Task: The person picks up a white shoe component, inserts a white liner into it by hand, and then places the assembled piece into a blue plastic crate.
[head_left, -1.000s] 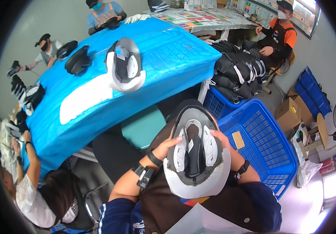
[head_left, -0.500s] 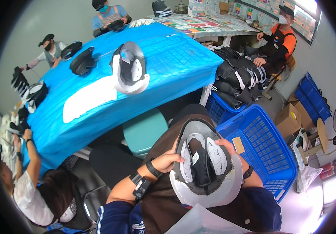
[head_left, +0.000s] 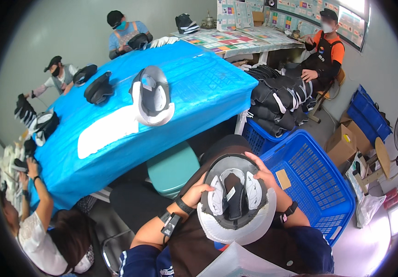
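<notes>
A shoe upper (head_left: 234, 180), seen from the inside, is held between my hands above my lap. It has a grey lining, a white lower edge, two white shaped pads and a dark ribbed tongue in the middle. My left hand (head_left: 198, 194) grips its left side, thumb pressed on the rim by the left pad. On the opposite side my right hand (head_left: 264, 173) holds the edge, with its thumb inside by the right pad and its fingers along the outside. A similar grey and white upper (head_left: 153, 97) lies on the blue-covered table (head_left: 199, 99) ahead.
To my right stands a blue plastic basket (head_left: 316, 175) with a small tan card in it. Stacked black uppers (head_left: 279, 101) fill another basket behind it. A teal stool (head_left: 173, 168) sits by the table. White sheet (head_left: 106, 131) lies on the table. Several co-workers sit around.
The upper has turned more upright and its sides look spread wider. My right hand has moved up along its edge. The view has shifted slightly.
</notes>
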`<action>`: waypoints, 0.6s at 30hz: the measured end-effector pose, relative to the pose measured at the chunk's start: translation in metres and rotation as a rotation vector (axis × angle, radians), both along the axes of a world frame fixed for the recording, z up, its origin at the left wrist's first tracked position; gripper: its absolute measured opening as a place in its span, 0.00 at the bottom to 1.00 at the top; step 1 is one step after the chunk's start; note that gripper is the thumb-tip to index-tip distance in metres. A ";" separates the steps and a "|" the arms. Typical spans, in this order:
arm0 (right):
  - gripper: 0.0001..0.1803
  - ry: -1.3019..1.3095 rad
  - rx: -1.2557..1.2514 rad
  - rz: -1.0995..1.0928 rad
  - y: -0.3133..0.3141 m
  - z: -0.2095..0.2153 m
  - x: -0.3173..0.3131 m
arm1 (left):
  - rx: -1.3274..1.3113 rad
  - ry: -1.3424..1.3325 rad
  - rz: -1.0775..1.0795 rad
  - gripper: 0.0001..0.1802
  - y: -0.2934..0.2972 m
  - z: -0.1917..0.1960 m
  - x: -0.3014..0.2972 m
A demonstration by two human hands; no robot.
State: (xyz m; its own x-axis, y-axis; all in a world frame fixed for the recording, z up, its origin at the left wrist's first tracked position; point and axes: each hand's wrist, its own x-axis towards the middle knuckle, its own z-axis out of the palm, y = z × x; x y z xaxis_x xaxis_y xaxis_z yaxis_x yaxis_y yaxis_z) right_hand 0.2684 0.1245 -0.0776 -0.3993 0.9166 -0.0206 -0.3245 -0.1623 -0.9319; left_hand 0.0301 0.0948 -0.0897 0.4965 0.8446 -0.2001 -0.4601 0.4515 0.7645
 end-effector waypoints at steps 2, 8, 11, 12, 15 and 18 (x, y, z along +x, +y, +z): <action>0.43 0.058 0.169 0.030 0.004 -0.006 0.002 | 0.021 0.027 0.009 0.37 0.000 0.001 0.002; 0.47 -0.451 0.816 -0.314 -0.012 0.024 0.017 | 0.110 0.126 0.059 0.43 -0.006 0.001 0.002; 0.53 -0.509 1.204 -0.362 -0.042 0.076 0.014 | 0.132 0.077 0.085 0.44 0.001 -0.009 -0.002; 0.45 -0.262 0.988 -0.207 -0.062 0.097 0.015 | 0.159 0.096 0.083 0.44 0.002 -0.007 -0.001; 0.30 0.404 0.469 0.234 -0.089 0.127 0.008 | 0.224 0.124 0.117 0.45 -0.002 -0.010 -0.006; 0.22 0.162 0.711 0.373 -0.070 0.123 -0.004 | 0.109 0.039 0.067 0.45 -0.009 0.010 -0.002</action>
